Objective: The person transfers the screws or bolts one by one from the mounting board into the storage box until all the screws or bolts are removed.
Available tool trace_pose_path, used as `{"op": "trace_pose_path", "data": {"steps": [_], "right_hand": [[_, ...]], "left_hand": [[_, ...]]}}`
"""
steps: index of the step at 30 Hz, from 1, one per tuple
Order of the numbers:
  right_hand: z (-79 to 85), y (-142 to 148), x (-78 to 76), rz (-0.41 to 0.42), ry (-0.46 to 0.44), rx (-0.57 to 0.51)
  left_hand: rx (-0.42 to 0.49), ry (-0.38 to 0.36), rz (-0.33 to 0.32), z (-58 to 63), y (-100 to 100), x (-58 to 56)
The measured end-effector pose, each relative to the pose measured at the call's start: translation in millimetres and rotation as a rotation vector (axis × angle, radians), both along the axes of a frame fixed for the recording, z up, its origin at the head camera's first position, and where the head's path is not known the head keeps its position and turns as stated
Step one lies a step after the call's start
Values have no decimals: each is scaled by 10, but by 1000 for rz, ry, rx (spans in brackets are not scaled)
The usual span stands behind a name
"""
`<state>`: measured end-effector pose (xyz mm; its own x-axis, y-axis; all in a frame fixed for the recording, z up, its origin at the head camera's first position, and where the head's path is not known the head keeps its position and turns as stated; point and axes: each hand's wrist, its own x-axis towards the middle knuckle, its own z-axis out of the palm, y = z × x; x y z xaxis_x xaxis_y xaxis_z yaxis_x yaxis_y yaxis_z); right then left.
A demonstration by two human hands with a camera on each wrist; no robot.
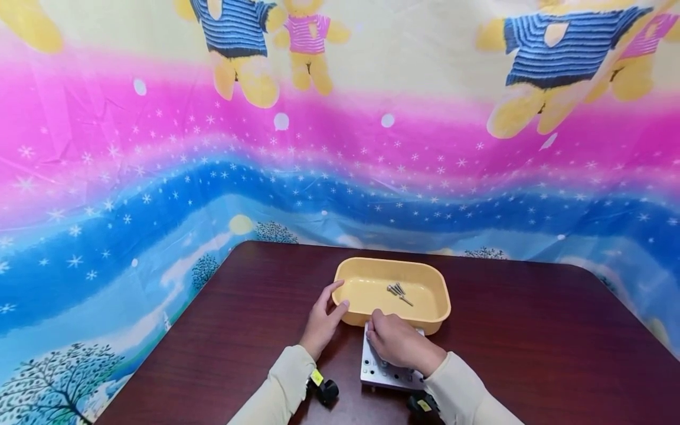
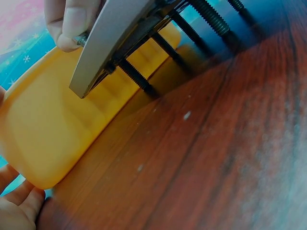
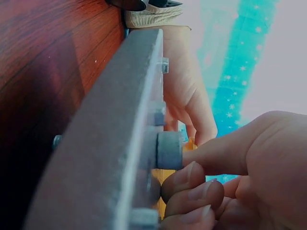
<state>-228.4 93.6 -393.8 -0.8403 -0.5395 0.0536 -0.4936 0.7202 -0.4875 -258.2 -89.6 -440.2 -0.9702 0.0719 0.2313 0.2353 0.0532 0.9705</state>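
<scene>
My right hand [image 1: 398, 341] is over the far left corner of a silver metal plate [image 1: 366, 375], thumb and fingers pinching a small bolt [image 2: 81, 39] at its top face. Bolt heads [image 3: 169, 150] stand up from the plate in the right wrist view. Below the plate, threaded bolt shafts [image 2: 134, 75] stick down toward the table in the left wrist view. My left hand [image 1: 320, 323] rests at the near left corner of a yellow plastic tray [image 1: 393, 261], its fingers extended along the side and the thumb at the front rim. Several loose bolts [image 1: 406, 300] lie inside the tray.
The dark red-brown wooden table [image 1: 255, 307] bears the tray just beyond the plate. A printed curtain [image 1: 340, 147] with bears and snowflakes hangs behind the table and along its left side. Black wrist cameras [image 1: 326, 391] sit below the cuffs.
</scene>
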Motion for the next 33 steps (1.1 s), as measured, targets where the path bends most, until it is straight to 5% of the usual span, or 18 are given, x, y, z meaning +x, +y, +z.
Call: {"op": "trace_pose_path", "data": {"steps": [33], "right_hand": [[71, 71, -2, 32, -39, -50]], "left_hand": [[-5, 6, 5, 7, 8, -11]]}}
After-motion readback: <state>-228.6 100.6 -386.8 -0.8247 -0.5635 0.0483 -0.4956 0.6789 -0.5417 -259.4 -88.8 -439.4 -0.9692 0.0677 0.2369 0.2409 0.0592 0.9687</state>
